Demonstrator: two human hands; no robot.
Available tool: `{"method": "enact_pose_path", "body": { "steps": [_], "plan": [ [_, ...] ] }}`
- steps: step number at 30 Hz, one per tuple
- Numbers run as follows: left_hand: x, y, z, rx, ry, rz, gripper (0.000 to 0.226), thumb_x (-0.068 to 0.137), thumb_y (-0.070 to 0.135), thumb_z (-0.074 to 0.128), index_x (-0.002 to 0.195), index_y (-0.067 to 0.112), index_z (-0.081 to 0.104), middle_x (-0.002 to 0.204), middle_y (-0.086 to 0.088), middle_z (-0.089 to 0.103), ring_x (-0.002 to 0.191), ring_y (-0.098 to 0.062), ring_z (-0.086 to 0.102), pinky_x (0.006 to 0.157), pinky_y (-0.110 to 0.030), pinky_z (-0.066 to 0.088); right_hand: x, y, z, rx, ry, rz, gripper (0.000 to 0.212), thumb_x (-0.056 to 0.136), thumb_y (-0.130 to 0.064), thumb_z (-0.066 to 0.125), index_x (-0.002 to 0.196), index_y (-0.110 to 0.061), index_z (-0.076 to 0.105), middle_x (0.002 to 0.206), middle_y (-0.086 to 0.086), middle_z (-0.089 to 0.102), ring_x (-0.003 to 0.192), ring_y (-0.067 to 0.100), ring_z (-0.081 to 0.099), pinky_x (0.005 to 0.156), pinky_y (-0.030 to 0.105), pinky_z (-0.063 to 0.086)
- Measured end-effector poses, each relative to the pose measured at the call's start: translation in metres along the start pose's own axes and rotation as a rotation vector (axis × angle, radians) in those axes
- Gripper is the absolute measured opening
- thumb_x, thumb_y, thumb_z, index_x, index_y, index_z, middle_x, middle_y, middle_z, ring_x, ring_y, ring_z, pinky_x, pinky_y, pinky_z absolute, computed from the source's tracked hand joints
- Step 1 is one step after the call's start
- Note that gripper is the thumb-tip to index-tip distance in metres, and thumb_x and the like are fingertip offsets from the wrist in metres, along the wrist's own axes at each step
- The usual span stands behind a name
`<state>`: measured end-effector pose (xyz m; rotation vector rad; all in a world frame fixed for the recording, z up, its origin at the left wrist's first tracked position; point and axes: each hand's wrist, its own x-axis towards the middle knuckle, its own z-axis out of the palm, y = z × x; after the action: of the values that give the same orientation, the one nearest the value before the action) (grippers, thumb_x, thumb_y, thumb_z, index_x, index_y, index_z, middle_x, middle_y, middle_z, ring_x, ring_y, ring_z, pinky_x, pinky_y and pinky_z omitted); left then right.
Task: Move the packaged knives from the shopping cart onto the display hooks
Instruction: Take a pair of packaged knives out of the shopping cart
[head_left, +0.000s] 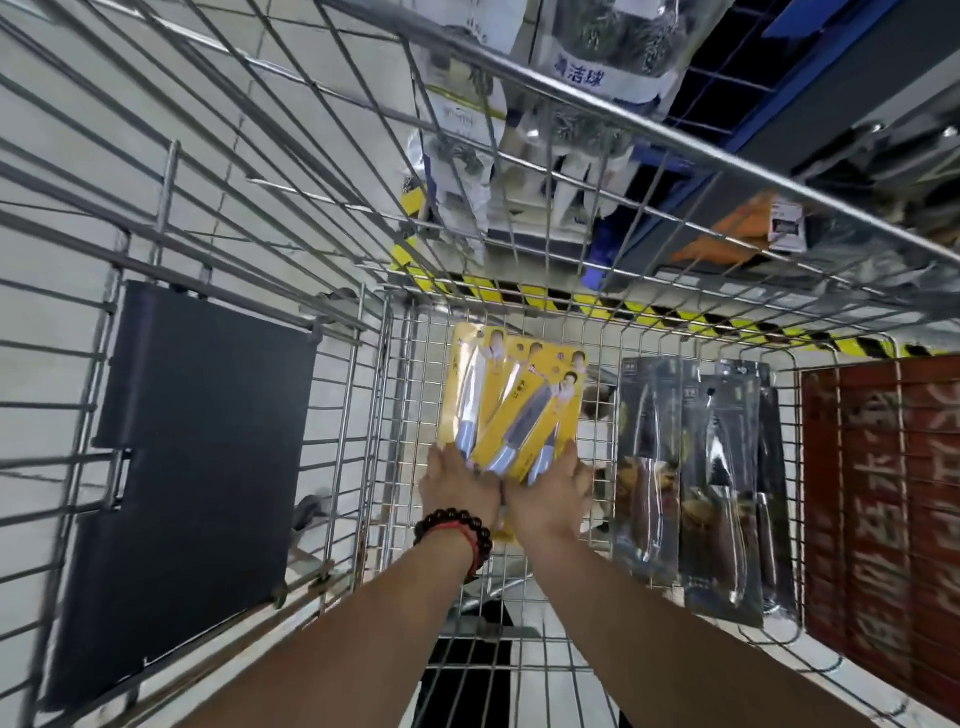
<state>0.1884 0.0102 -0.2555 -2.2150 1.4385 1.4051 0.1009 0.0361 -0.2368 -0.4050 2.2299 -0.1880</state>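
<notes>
I look down into the wire cart, which fills most of my view. Its near rim and side bars cross in front of everything beyond. A dark flap lies flat against the cart's left wire wall. On the right, a red panel with pale lettering stands against the basket's side. Beyond the far rim I see shelving with bagged goods, and a yellow-and-black floor stripe shows through the wires.

On the basket floor, right of centre, lie dark knife packs, overlapping one another, just beside the red panel. Left of them, a fan of yellow knife packs sits on the mesh, with bare mesh between the two piles.

My left hand and right hand meet at the near end of the yellow packs, side by side and touching. Each grips that lower edge, fingers curled under the cards and hidden from me. A dark bead bracelet with a red cord rings my left wrist.
</notes>
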Motion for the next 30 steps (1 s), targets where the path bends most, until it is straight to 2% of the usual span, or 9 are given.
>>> {"method": "enact_pose_path", "body": {
  "steps": [3, 6, 9, 13, 16, 18, 24, 27, 30],
  "plan": [
    [-0.007, -0.008, 0.001, -0.039, 0.035, -0.045, 0.043, 0.086, 0.031, 0.059, 0.123, 0.012, 0.050, 0.134, -0.007, 0.038, 0.117, -0.029, 0.042, 0.100, -0.039, 0.041, 0.003, 0.004, -0.005, -0.031, 0.002, 0.008, 0.090, 0.074, -0.034, 0.075, 0.147, -0.022, 0.023, 0.145, 0.011, 0.030, 0.126, 0.037, 0.038, 0.095, 0.039, 0.039],
    [-0.015, -0.011, -0.002, -0.038, 0.031, -0.071, 0.044, 0.082, 0.038, 0.063, 0.117, 0.016, 0.048, 0.126, -0.007, 0.036, 0.115, -0.028, 0.038, 0.090, -0.033, 0.037, 0.005, 0.006, -0.010, -0.031, -0.020, -0.006, 0.070, 0.074, -0.036, 0.074, 0.134, -0.020, 0.041, 0.136, 0.011, 0.036, 0.120, 0.034, 0.042, 0.087, 0.035, 0.038],
    [-0.015, -0.014, -0.007, -0.131, 0.033, -0.102, 0.052, 0.070, 0.045, 0.070, 0.109, 0.021, 0.046, 0.112, -0.004, 0.044, 0.102, -0.027, 0.050, 0.090, -0.038, 0.048, 0.004, 0.007, -0.012, -0.034, -0.022, -0.002, 0.069, 0.072, -0.046, 0.073, 0.128, -0.016, 0.046, 0.134, 0.008, 0.036, 0.120, 0.030, 0.039, 0.091, 0.036, 0.038],
    [-0.008, -0.012, -0.020, -0.543, -0.084, -0.192, 0.080, 0.067, 0.033, 0.082, 0.126, 0.025, 0.030, 0.110, -0.007, 0.059, 0.096, -0.025, 0.061, 0.090, -0.036, 0.050, 0.003, 0.006, -0.011, -0.037, -0.031, 0.010, 0.073, 0.075, -0.055, 0.070, 0.130, -0.016, 0.045, 0.139, 0.006, 0.030, 0.126, 0.029, 0.034, 0.100, 0.040, 0.038],
    [-0.004, -0.005, -0.028, -0.515, -0.234, -0.148, 0.058, 0.076, 0.026, 0.081, 0.124, 0.014, 0.049, 0.108, -0.001, 0.060, 0.097, -0.018, 0.056, 0.085, -0.027, 0.044, 0.000, 0.004, -0.013, -0.047, -0.042, 0.013, 0.065, 0.082, -0.058, 0.061, 0.132, -0.018, 0.047, 0.147, 0.007, 0.023, 0.132, 0.032, 0.028, 0.104, 0.043, 0.035],
    [-0.002, 0.001, -0.027, -0.496, -0.272, -0.112, 0.043, 0.079, 0.024, 0.077, 0.115, 0.008, 0.059, 0.113, -0.007, 0.065, 0.094, -0.021, 0.060, 0.080, -0.028, 0.049, -0.005, 0.002, -0.015, -0.057, -0.057, 0.005, 0.057, 0.086, -0.055, 0.057, 0.131, -0.022, 0.049, 0.152, 0.005, 0.017, 0.133, 0.034, 0.025, 0.103, 0.043, 0.034],
    [-0.016, 0.010, -0.024, -0.419, -0.198, -0.063, 0.016, 0.090, 0.017, 0.059, 0.105, 0.018, 0.060, 0.102, -0.003, 0.069, 0.095, -0.023, 0.066, 0.087, -0.038, 0.054, -0.022, 0.003, -0.024, -0.107, -0.146, -0.040, 0.069, 0.088, -0.055, 0.055, 0.147, -0.029, 0.032, 0.157, 0.004, 0.005, 0.140, 0.037, 0.017, 0.107, 0.043, 0.031],
    [-0.027, 0.008, -0.030, -0.478, -0.191, -0.047, 0.018, 0.088, 0.013, 0.059, 0.106, 0.016, 0.062, 0.105, -0.008, 0.069, 0.098, -0.026, 0.065, 0.089, -0.046, 0.054, -0.030, 0.002, -0.031, -0.022, -0.169, -0.132, 0.062, 0.089, -0.047, 0.060, 0.143, -0.026, 0.038, 0.149, 0.007, 0.028, 0.125, 0.026, 0.038, 0.098, 0.033, 0.037],
    [-0.044, 0.015, -0.050, -0.569, -0.235, -0.007, 0.027, 0.088, 0.011, 0.064, 0.115, 0.009, 0.060, 0.106, -0.008, 0.070, 0.098, -0.024, 0.065, 0.087, -0.041, 0.054, -0.047, -0.004, -0.048, 0.331, -0.279, -0.121, 0.062, 0.085, -0.035, 0.070, 0.138, -0.021, 0.041, 0.135, 0.003, 0.053, 0.105, 0.014, 0.055, 0.081, 0.024, 0.047]
  ]
}}
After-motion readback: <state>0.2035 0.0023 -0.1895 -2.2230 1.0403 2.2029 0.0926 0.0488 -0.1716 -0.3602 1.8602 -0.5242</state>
